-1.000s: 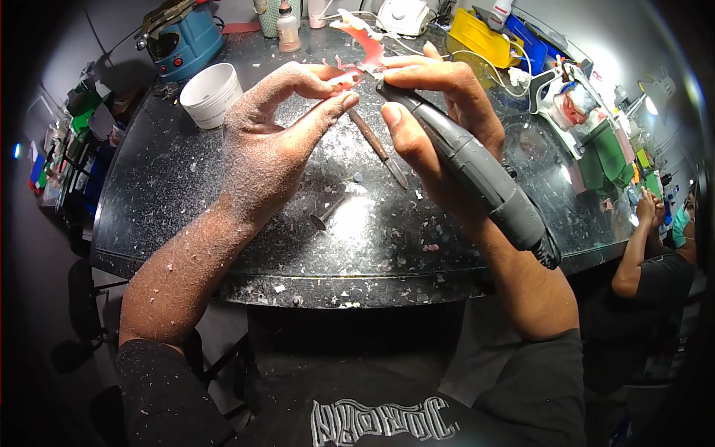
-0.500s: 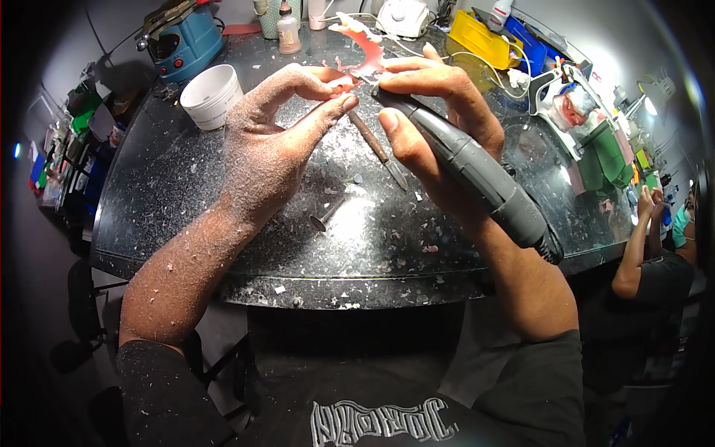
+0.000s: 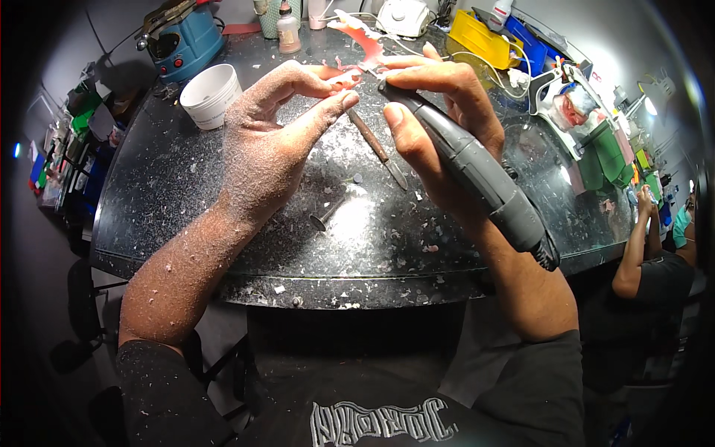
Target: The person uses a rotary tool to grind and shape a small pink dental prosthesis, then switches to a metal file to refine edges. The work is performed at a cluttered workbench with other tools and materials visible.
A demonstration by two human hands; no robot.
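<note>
Powder (image 3: pixel 242 160) coats the left hand (image 3: pixel 268 138) (pinching jagged pink material (image 3: pixel 343 80)); the right hand (image 3: pixel 473 104) grips a handpiece (image 3: pixel 473 165).

White glare is thrown onto the near part of the table (image 3: pixel 357 223); the corners are darkened, straight edges are bowed by distortion, and a lamp (image 3: pixel 651 106) at right is overexposed.

A black, speckled surface (image 3: pixel 160 186) extends beneath the right grip (image 3: pixel 475 104). Beyond and right of this grip: a grey wall (image 3: pixel 607 37), a lit lamp (image 3: pixel 650 106).
</note>
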